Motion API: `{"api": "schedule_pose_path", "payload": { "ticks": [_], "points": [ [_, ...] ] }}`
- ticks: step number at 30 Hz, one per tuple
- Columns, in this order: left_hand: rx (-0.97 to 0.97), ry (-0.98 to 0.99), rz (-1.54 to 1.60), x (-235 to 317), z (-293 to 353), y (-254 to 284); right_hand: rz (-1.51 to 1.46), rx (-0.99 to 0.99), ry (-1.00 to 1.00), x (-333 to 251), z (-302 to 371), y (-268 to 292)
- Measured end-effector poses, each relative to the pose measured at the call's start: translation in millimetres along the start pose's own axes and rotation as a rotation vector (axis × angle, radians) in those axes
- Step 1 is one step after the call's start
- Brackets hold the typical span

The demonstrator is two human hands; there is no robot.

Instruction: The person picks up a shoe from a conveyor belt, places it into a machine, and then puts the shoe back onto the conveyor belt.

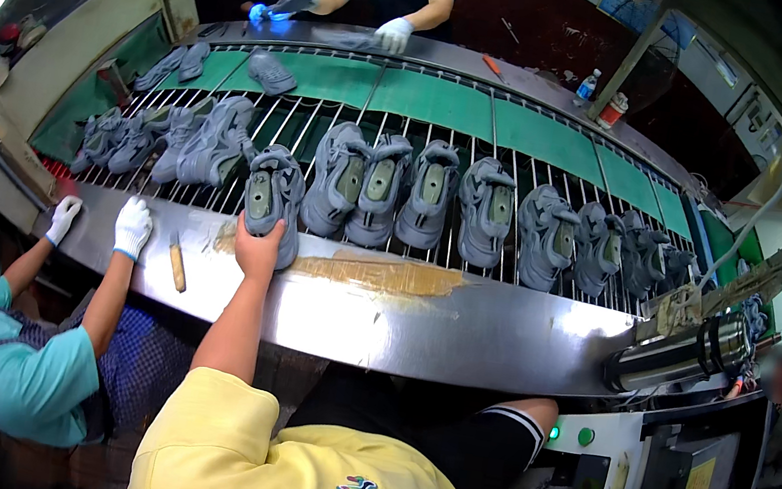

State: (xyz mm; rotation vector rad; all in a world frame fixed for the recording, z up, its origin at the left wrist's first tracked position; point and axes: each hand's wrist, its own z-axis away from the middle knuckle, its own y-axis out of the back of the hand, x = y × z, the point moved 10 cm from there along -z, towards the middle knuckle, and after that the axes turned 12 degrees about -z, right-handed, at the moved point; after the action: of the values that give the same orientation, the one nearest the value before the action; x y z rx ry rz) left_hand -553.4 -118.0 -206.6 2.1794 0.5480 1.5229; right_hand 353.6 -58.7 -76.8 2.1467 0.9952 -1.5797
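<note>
My left hand (257, 249) reaches forward and is closed around the heel end of a grey sneaker (274, 189), with the thumb along its right side. The sneaker's toe points away from me, and an olive-green insole shows in its opening. It rests at the near edge of a roller conveyor (435, 251), beside a metal ledge (349, 324). To its right stand more grey sneakers, the nearest being this one (335, 179). My right hand is out of view.
A co-worker in teal with white gloves (133, 226) sits at left, near a wooden-handled tool (176, 263). Across the conveyor, two people work; one gloved hand (394, 35) touches the far bench. A steel thermos (678, 353) and control box (569, 474) stand at right.
</note>
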Motion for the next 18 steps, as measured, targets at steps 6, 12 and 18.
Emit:
{"api": "schedule_pose_path", "payload": {
  "ticks": [6,12,18],
  "points": [
    [-0.252,-0.041,-0.003,-24.3,-87.3,-79.7,-0.457,-0.107,-0.221,-4.6,30.3,-83.1],
    [-0.278,-0.194,0.071,-30.9,-86.2,-83.8,-0.863,-0.47,-0.481,-10.5,83.4,-210.9],
    [-1.07,-0.033,0.983,73.6,134.1,-4.3,-1.094,-1.047,-0.991,-0.9,230.7,-378.5]
  ]
}}
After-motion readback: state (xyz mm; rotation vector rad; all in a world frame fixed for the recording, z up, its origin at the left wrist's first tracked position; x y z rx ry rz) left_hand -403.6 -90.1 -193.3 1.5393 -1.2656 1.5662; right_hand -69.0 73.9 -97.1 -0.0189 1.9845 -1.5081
